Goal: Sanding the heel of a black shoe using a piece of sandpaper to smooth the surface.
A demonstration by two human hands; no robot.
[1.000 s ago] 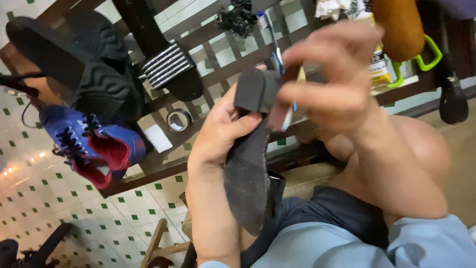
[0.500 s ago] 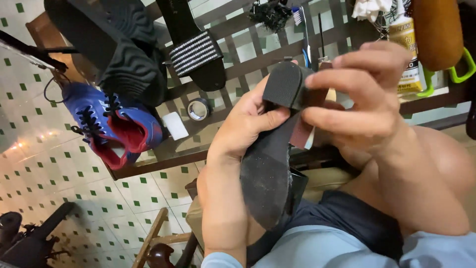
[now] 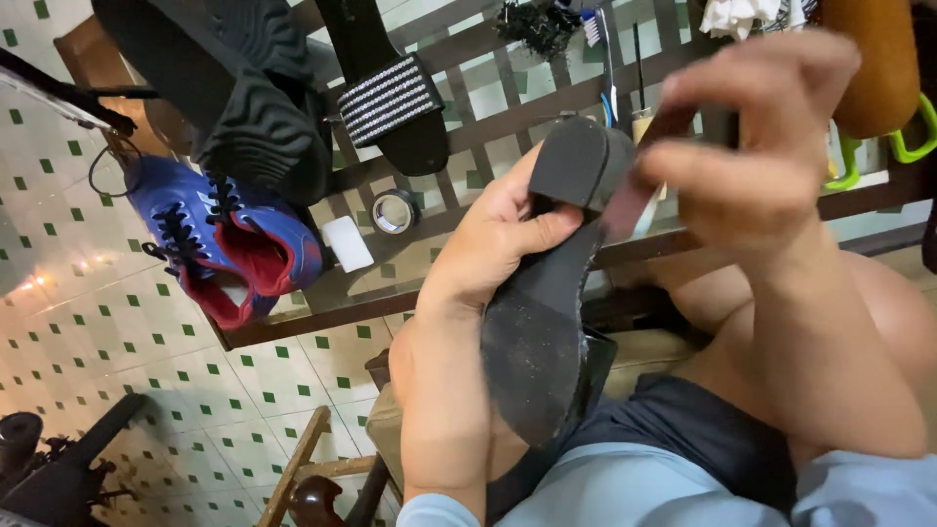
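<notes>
Far left: blue and red sneaker (image 3: pixel 220 244) lies on its side on the low wooden-framed table (image 3: pixel 293 327), laces showing. Above it, black treaded shoe soles (image 3: pixel 234 88); beside those, a black slide sandal (image 3: pixel 390 98) with a striped strap. Near the sneaker: small white block (image 3: pixel 347 243) and a roll of tape (image 3: pixel 395 211), both on the table top, apart from each other.

Centre: left hand (image 3: pixel 493 244) is closed around the heel end of a black heeled shoe (image 3: pixel 547 322), sole up, thumb laid across the sole just below the heel block. Shoe is held over the lap, its toe pointing down toward the person.

Right: right hand (image 3: pixel 761 156), blurred, is at the heel block; fingers curled, what they pinch cannot be told. Behind: brushes (image 3: pixel 600 39), a green hook (image 3: pixel 913 137). No container contents discernible.
</notes>
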